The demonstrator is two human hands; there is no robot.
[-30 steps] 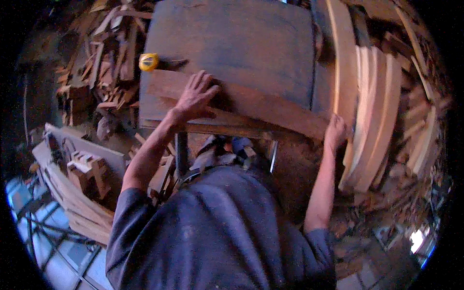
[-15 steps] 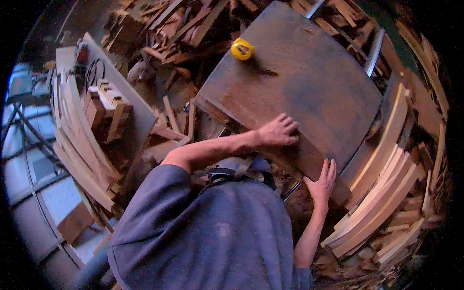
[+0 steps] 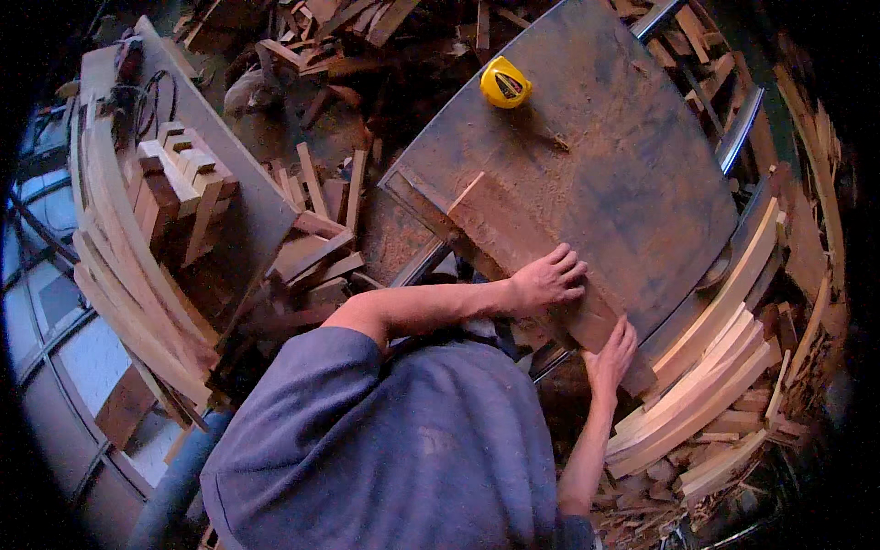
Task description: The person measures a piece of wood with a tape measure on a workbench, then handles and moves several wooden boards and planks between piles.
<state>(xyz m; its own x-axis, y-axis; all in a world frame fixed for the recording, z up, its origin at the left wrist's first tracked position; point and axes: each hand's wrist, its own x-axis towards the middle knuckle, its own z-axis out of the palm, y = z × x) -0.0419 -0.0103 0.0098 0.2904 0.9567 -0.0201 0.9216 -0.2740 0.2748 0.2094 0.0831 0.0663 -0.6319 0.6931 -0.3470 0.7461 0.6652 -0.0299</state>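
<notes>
A flat brown wooden board lies along the near edge of a dusty metal machine table. Across its upper face rests my left hand, fingers bent and closed over the wood. My right hand grips the board's near right end, thumb on one side and fingers along the other. Farther back on the table sits a yellow tape measure, apart from both hands. My palms hide part of the board's middle and end.
Long pale boards are stacked at my right. On the left, cut wood blocks and long strips lie by a slanted panel. Scrap wood is heaped behind the table. A metal rail runs along its right side.
The view has shifted, and more of the board's far left end shows. Both hands remain on the board, my right one closer around its end. The tape measure stays on the table.
</notes>
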